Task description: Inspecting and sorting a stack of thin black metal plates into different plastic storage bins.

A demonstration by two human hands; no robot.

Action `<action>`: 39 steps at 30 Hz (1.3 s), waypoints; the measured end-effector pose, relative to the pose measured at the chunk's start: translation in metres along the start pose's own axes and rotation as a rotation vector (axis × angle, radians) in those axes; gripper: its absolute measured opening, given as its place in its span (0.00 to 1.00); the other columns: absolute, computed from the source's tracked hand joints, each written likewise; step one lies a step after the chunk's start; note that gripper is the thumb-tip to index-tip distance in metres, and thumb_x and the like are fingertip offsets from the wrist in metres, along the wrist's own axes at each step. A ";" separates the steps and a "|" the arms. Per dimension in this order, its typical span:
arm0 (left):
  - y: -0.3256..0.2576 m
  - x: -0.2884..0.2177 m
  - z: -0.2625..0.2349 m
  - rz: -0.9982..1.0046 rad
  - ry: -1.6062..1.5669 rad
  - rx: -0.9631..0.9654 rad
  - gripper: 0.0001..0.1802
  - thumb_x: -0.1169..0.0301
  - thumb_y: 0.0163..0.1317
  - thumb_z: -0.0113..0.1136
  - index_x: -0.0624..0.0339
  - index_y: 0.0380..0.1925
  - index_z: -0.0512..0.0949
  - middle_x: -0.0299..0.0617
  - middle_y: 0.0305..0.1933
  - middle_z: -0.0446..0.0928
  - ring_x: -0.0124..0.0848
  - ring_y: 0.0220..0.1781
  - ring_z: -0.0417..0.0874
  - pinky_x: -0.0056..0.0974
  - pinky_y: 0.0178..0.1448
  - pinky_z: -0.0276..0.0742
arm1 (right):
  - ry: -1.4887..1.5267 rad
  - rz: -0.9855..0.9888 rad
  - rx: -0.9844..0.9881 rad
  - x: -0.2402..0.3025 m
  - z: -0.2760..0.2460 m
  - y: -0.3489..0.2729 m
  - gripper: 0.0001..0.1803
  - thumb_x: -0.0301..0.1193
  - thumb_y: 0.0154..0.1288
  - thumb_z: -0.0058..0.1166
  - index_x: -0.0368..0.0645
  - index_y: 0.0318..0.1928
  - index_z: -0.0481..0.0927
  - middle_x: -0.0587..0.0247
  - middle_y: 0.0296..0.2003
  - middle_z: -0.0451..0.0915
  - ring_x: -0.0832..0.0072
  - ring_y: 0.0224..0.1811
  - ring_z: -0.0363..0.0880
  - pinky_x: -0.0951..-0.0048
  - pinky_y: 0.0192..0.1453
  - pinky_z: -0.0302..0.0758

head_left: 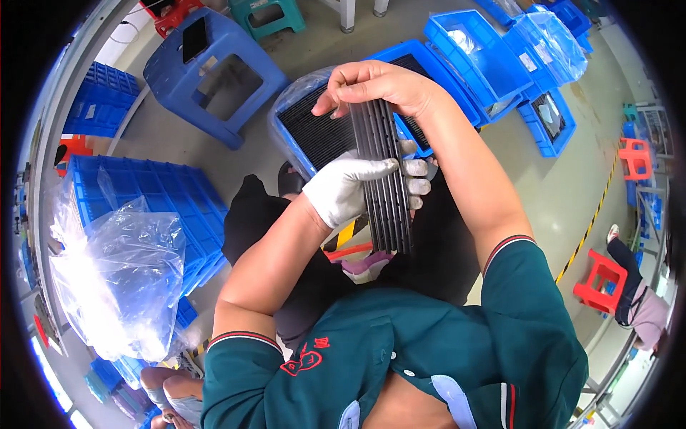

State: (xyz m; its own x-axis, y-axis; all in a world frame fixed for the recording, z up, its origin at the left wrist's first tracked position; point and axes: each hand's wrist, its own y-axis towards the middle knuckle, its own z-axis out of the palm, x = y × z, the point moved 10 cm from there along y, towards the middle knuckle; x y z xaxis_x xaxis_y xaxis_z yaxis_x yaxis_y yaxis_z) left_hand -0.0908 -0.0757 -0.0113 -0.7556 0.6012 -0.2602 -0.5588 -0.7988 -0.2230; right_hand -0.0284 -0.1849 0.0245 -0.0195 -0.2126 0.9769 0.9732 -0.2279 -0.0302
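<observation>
Both hands grip one black slatted strip (384, 179) above my lap: gloved left hand (343, 189) wrapped round its middle, bare right hand (379, 86) pinching the top. Many more strips fill the blue bin (286, 139) below, so plenty seems left.

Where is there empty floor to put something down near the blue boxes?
Bare grey floor lies right of the person's right arm, between the blue bins and the yellow-black floor stripe. A smaller patch sits below the blue stool. The left side is crowded with stacked blue crates and a plastic bag.
</observation>
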 end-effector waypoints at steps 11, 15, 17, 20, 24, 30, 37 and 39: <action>-0.005 -0.008 -0.002 0.067 -0.075 0.051 0.23 0.74 0.62 0.58 0.63 0.58 0.69 0.51 0.53 0.76 0.52 0.55 0.78 0.58 0.59 0.75 | -0.142 -0.032 -0.448 0.005 -0.027 -0.009 0.10 0.34 0.65 0.58 0.41 0.40 0.80 0.64 0.34 0.83 0.78 0.40 0.82 0.76 0.49 0.76; -0.007 -0.013 -0.005 0.096 -0.030 0.018 0.23 0.75 0.62 0.57 0.63 0.58 0.68 0.52 0.54 0.76 0.53 0.56 0.78 0.58 0.61 0.74 | -0.456 -0.166 -0.712 0.021 -0.036 -0.029 0.09 0.34 0.66 0.58 0.42 0.40 0.79 0.69 0.28 0.81 0.83 0.34 0.79 0.80 0.41 0.74; -0.006 -0.016 -0.007 0.113 -0.038 0.011 0.23 0.76 0.62 0.56 0.64 0.58 0.68 0.53 0.55 0.76 0.53 0.57 0.78 0.57 0.61 0.74 | -0.507 -0.152 -0.739 0.023 -0.032 -0.034 0.09 0.34 0.66 0.58 0.43 0.40 0.78 0.69 0.27 0.80 0.84 0.33 0.78 0.80 0.39 0.73; -0.005 -0.020 -0.006 0.125 -0.052 -0.021 0.24 0.78 0.62 0.55 0.64 0.60 0.67 0.55 0.54 0.76 0.52 0.57 0.78 0.57 0.62 0.74 | -0.627 -0.090 -0.768 0.024 -0.032 -0.039 0.08 0.31 0.66 0.58 0.41 0.41 0.78 0.75 0.29 0.77 0.89 0.31 0.71 0.83 0.37 0.69; -0.003 -0.021 -0.003 0.161 -0.061 -0.028 0.26 0.80 0.61 0.54 0.66 0.61 0.66 0.57 0.53 0.76 0.52 0.56 0.78 0.57 0.62 0.75 | -0.595 -0.132 -0.761 0.025 -0.035 -0.038 0.06 0.28 0.66 0.58 0.41 0.40 0.78 0.75 0.29 0.78 0.89 0.32 0.71 0.84 0.37 0.69; -0.003 -0.023 -0.009 0.158 -0.008 -0.109 0.25 0.80 0.61 0.55 0.68 0.60 0.67 0.57 0.53 0.77 0.51 0.56 0.79 0.55 0.60 0.76 | -0.605 -0.181 -0.800 0.029 -0.038 -0.038 0.05 0.27 0.64 0.59 0.41 0.39 0.79 0.74 0.29 0.79 0.89 0.31 0.72 0.84 0.37 0.69; -0.001 -0.024 -0.005 0.170 -0.005 -0.102 0.24 0.77 0.60 0.57 0.67 0.57 0.67 0.54 0.47 0.77 0.49 0.48 0.82 0.53 0.50 0.81 | -0.659 -0.186 -0.843 0.035 -0.035 -0.037 0.06 0.28 0.62 0.62 0.41 0.38 0.80 0.75 0.26 0.78 0.89 0.29 0.72 0.85 0.35 0.69; 0.000 -0.024 -0.008 0.165 -0.019 -0.103 0.23 0.78 0.59 0.57 0.67 0.56 0.67 0.54 0.46 0.77 0.49 0.47 0.82 0.52 0.50 0.81 | -0.618 -0.188 -0.837 0.034 -0.034 -0.037 0.06 0.28 0.62 0.62 0.42 0.38 0.80 0.75 0.26 0.78 0.90 0.29 0.71 0.85 0.35 0.69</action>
State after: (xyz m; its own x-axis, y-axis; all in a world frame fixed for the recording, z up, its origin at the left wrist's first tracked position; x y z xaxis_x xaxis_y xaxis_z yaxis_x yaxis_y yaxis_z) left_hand -0.0699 -0.0896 -0.0128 -0.8409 0.4605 -0.2841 -0.3890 -0.8795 -0.2742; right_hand -0.0729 -0.2162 0.0520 0.1955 0.3614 0.9117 0.4942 -0.8393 0.2267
